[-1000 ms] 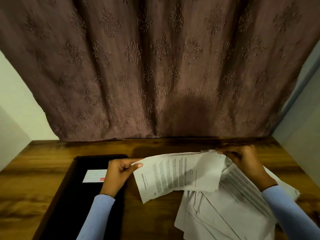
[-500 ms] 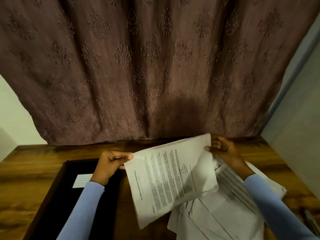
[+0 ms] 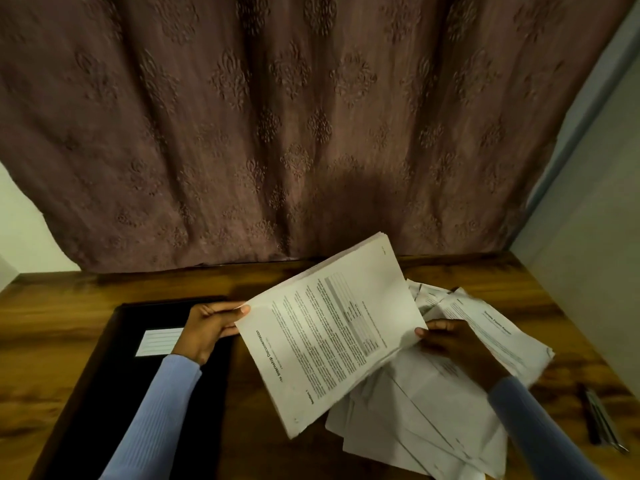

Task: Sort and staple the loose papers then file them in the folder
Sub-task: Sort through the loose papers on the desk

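A thin stack of printed pages (image 3: 332,337) is lifted and tilted above the table, its far corner raised toward the curtain. My left hand (image 3: 207,327) pinches its left edge and my right hand (image 3: 453,344) grips its right edge. Under and to the right of it lies a messy pile of loose papers (image 3: 426,420). A black folder (image 3: 104,393) with a white label (image 3: 159,342) lies flat and closed on the left, partly beneath my left forearm. A dark stapler-like object (image 3: 602,424) rests near the table's right edge.
The wooden table (image 3: 62,299) runs back to a patterned brown curtain (image 3: 277,133). A pale wall (image 3: 588,220) stands close on the right.
The held stack has been lifted off the pile and turned so that its far corner points up. My right hand has shifted from the stack's far edge to its near right edge.
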A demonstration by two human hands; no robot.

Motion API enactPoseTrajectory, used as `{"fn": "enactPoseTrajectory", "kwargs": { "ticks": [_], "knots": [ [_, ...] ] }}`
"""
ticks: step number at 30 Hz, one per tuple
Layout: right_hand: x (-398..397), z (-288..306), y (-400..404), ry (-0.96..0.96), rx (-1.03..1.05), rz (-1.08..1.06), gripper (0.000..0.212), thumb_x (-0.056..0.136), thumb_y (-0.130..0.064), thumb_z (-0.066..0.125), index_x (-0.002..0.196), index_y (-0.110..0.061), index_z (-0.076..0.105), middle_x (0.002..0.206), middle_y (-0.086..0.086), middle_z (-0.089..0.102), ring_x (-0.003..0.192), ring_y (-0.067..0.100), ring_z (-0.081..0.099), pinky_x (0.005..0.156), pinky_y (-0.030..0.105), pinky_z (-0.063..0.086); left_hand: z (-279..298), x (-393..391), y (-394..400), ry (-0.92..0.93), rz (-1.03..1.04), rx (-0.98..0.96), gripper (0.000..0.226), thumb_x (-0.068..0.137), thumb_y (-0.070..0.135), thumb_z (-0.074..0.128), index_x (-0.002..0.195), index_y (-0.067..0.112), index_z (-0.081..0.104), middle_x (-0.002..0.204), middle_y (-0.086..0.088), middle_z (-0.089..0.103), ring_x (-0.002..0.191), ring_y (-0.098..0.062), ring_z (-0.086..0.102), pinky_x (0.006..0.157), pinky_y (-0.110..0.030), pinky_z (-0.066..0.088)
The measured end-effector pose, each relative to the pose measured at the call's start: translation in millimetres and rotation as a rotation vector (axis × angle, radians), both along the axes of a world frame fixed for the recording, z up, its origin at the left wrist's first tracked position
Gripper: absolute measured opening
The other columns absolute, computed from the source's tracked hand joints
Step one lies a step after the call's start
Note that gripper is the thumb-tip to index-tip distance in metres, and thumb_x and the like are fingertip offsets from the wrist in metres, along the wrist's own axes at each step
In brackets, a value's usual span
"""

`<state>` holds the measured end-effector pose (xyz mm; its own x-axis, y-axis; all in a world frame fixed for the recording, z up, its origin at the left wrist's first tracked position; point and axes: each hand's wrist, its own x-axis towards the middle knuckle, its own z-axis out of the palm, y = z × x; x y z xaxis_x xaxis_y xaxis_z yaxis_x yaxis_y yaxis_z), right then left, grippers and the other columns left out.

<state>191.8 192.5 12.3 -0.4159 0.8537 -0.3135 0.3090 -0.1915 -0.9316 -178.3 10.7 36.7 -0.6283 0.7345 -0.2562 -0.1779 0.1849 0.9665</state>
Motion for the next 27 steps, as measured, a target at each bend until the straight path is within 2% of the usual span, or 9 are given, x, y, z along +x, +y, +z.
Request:
{"fn": "enactPoseTrajectory", "kwargs": {
  "ticks": [5, 9, 12, 13, 16, 19, 21, 24, 27],
  "knots": [
    [-1.1, 10.6, -4.0, 0.004, -0.007, -0.028, 0.009, 0.080, -0.003, 0.067, 0.087, -0.007, 0.068, 0.092, 0.012, 0.070, 0.088, 0.024, 0.068, 0.063, 0.020, 0.057, -10.4, -3.3, -2.5, -0.025, -0.020, -0.059, 0.014, 0.078, -0.003, 0.067, 0.088, 0.006, 0.071, 0.076, -0.005, 0.074, 0.071, -0.016, 0.070, 0.066, -0.027, 0.055],
    [-2.3, 12.2, -5.0, -0.022, -0.003, -0.083, 0.021, 0.074, -0.008, 0.074, 0.094, -0.008, 0.065, 0.095, 0.011, 0.068, 0.088, 0.025, 0.067, 0.061, 0.020, 0.056, -15.8, -2.0, -3.2, -0.048, -0.014, -0.069, 0.014, 0.079, -0.003, 0.066, 0.088, 0.007, 0.070, 0.077, -0.006, 0.074, 0.081, -0.025, 0.067, 0.079, -0.033, 0.053],
    [-7.2, 9.0, -3.6, -0.055, -0.068, -0.128, 0.017, 0.075, -0.008, 0.074, 0.089, -0.007, 0.065, 0.094, 0.012, 0.066, 0.081, 0.020, 0.065, 0.053, 0.013, 0.052, -18.2, 2.2, -4.3, -0.080, 0.034, -0.052, 0.020, 0.081, 0.000, 0.066, 0.099, 0.008, 0.069, 0.095, -0.012, 0.071, 0.088, -0.023, 0.066, 0.089, -0.037, 0.051],
    [-9.8, 9.6, -4.4, -0.064, -0.086, -0.136, 0.016, 0.076, -0.008, 0.072, 0.090, -0.007, 0.064, 0.094, 0.011, 0.064, 0.081, 0.019, 0.062, 0.055, 0.013, 0.052, -18.5, 5.4, -5.1, -0.109, 0.054, -0.042, 0.026, 0.081, 0.002, 0.068, 0.106, 0.009, 0.067, 0.100, -0.011, 0.070, 0.092, -0.022, 0.066, 0.091, -0.037, 0.049],
    [-10.9, 7.2, -4.9, -0.157, -0.059, -0.148, 0.017, 0.080, -0.013, 0.070, 0.093, -0.008, 0.060, 0.096, 0.008, 0.057, 0.084, 0.020, 0.056, 0.084, 0.029, 0.046, -23.3, 28.4, -13.3, -0.157, 0.130, -0.076, 0.037, 0.076, 0.010, 0.074, 0.111, 0.012, 0.062, 0.103, -0.009, 0.068, 0.097, -0.024, 0.064, 0.088, -0.037, 0.051],
    [-8.2, 6.6, -9.9, -0.156, -0.086, -0.143, 0.011, 0.081, -0.013, 0.069, 0.081, -0.015, 0.059, 0.096, 0.012, 0.060, 0.078, 0.016, 0.054, 0.085, 0.033, 0.041, -32.6, 65.3, -31.6, -0.201, 0.095, -0.221, 0.022, 0.077, 0.011, 0.072, 0.097, 0.008, 0.063, 0.094, -0.010, 0.067, 0.089, -0.028, 0.065, 0.069, -0.033, 0.056],
    [-5.9, 5.3, -14.1, -0.117, -0.113, -0.179, 0.011, 0.078, -0.008, 0.071, 0.080, -0.013, 0.061, 0.102, 0.015, 0.062, 0.086, 0.020, 0.058, 0.086, 0.034, 0.046, -44.4, 83.0, -44.5, -0.289, -0.052, -0.264, 0.032, 0.079, 0.011, 0.071, 0.110, 0.009, 0.061, 0.105, -0.011, 0.067, 0.100, -0.034, 0.063, 0.076, -0.045, 0.056],
    [-6.0, 9.8, -22.4, 0.023, -0.165, -0.228, 0.015, 0.081, 0.007, 0.062, 0.080, -0.007, 0.058, 0.088, 0.009, 0.058, 0.086, 0.022, 0.056, 0.061, 0.020, 0.056, -57.8, 96.6, -57.5, -0.284, -0.175, -0.358, 0.042, 0.078, 0.013, 0.073, 0.117, 0.010, 0.060, 0.109, -0.010, 0.067, 0.097, -0.029, 0.065, 0.076, -0.042, 0.058],
    [-10.4, 19.3, -31.7, 0.102, -0.191, -0.241, 0.018, 0.083, 0.015, 0.055, 0.081, -0.003, 0.054, 0.081, 0.007, 0.053, 0.075, 0.015, 0.052, 0.043, 0.011, 0.050, -62.5, 102.8, -64.8, -0.322, -0.151, -0.360, 0.035, 0.077, 0.009, 0.073, 0.111, 0.004, 0.064, 0.107, -0.012, 0.069, 0.092, -0.026, 0.068, 0.069, -0.033, 0.060]
  ]
}}
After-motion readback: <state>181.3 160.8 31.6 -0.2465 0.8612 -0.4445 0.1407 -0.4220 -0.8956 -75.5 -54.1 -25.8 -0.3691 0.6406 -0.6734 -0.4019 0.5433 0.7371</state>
